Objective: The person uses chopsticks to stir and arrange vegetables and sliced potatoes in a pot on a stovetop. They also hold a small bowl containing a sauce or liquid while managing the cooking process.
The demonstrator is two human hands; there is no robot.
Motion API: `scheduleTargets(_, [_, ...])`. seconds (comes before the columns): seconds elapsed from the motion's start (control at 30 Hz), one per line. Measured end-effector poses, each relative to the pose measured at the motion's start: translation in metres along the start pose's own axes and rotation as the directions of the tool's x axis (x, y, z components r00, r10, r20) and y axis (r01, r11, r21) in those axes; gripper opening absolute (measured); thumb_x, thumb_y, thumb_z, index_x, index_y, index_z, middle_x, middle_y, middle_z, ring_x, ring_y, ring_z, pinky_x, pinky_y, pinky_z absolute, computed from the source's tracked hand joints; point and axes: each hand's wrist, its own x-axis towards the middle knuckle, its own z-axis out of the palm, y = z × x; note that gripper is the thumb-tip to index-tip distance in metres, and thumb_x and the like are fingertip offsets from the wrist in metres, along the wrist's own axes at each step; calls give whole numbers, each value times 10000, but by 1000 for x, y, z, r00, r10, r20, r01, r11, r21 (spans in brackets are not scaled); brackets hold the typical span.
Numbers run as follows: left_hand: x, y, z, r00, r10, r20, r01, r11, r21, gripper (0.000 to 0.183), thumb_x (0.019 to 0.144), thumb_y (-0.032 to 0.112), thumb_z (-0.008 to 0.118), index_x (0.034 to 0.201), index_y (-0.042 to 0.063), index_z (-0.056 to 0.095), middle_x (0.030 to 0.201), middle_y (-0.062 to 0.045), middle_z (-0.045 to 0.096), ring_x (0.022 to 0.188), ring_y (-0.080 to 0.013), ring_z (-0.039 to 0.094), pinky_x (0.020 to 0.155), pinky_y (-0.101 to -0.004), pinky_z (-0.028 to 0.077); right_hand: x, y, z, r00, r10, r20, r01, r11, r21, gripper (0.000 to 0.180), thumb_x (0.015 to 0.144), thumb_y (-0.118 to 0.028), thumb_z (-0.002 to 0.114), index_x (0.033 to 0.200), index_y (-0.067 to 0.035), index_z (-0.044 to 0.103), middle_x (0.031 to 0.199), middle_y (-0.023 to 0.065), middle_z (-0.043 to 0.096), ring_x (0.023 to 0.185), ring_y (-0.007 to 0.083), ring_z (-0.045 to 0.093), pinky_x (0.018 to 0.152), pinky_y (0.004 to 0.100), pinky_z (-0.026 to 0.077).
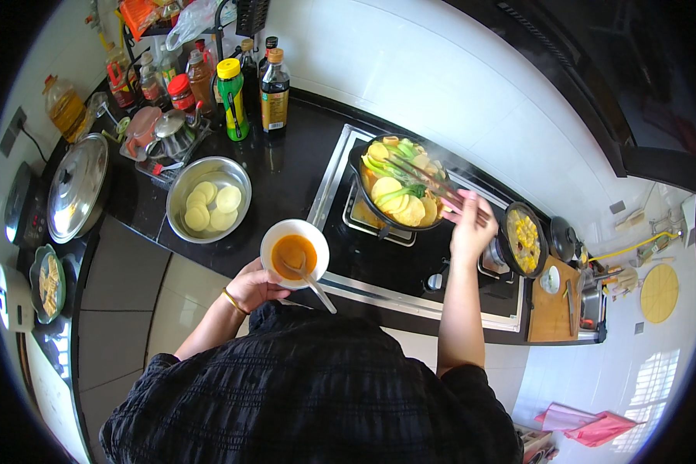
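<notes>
My left hand [259, 286] holds a white bowl [267, 244] by its lower rim, in front of the counter edge. Orange-red sauce [290, 248] fills part of it, and a spoon [318, 290] leans in the sauce with its handle over the rim. Dark wooden chopsticks [423, 176] are gripped in my right hand [473, 226], and their tips reach over the food in a black pan [355, 159]. Sliced potato-like rounds [409, 211] and green leafy vegetables [403, 192] lie in broth there. Steam rises at the pan's far side.
A steel basin [177, 223] with pale round slices stands left of the stove [383, 261]. Sauce bottles [275, 95] line the back wall. At right are a second pot [507, 246] with corn pieces and a cutting board [548, 319] bearing a knife [570, 307]. A large lid [78, 185] leans far left.
</notes>
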Motion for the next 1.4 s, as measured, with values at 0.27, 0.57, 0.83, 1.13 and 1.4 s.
scheduleTargets(0.27, [1, 0, 1, 1000, 8, -2, -8, 1000, -13, 565, 681, 108, 626, 1167, 21, 353, 1035, -127, 528, 862, -214, 578, 708, -309, 516, -5, 20, 32, 994, 55, 100, -55, 998, 0, 269, 870, -174, 468, 929, 79, 539, 855, 137, 594, 728, 223, 621, 532, 251, 526])
scheduleTargets(0.57, [-1, -1, -6, 1000, 5, 8, -5, 999, -46, 571, 672, 90, 629, 1166, 22, 351, 1043, -132, 521, 880, -223, 574, 704, -316, 518, -9, 0, 19, 993, 59, 101, -51, 996, -77, 241, 855, -141, 491, 914, 84, 555, 818, 135, 597, 715, 209, 622, 533, 252, 528])
scheduleTargets(0.83, [-6, 4, -8, 1000, 0, 2, 0, 1000, -17, 608, 674, 109, 638, 1193, 33, 333, 1060, -154, 520, 915, -248, 571, 726, -319, 511, -20, -21, 6, 999, -19, -36, 16, 998, -65, 277, 873, -179, 461, 912, 82, 546, 820, 136, 591, 719, 222, 621, 533, 253, 532])
scheduleTargets(1.13, [-15, 0, -22, 997, -67, 32, 67, 998, 11, 585, 675, 118, 624, 1172, 37, 326, 1028, -141, 531, 865, -224, 585, 695, -318, 518, -76, -8, -22, 956, -68, -285, 59, 997, -40, 338, 889, -199, 411, 942, 119, 512, 866, 210, 588, 770, 261, 617, 562, 268, 536])
scheduleTargets(1.4, [-36, -39, -29, 996, 53, -69, -53, 999, -10, 617, 661, 97, 619, 1182, 20, 297, 1018, -114, 505, 855, -191, 571, 668, -293, 523, -107, 4, -51, 921, 239, -309, -89, 898, 430, 348, 844, -298, 507, 938, 35, 537, 934, 158, 593, 924, 268, 571, 747, 263, 464])
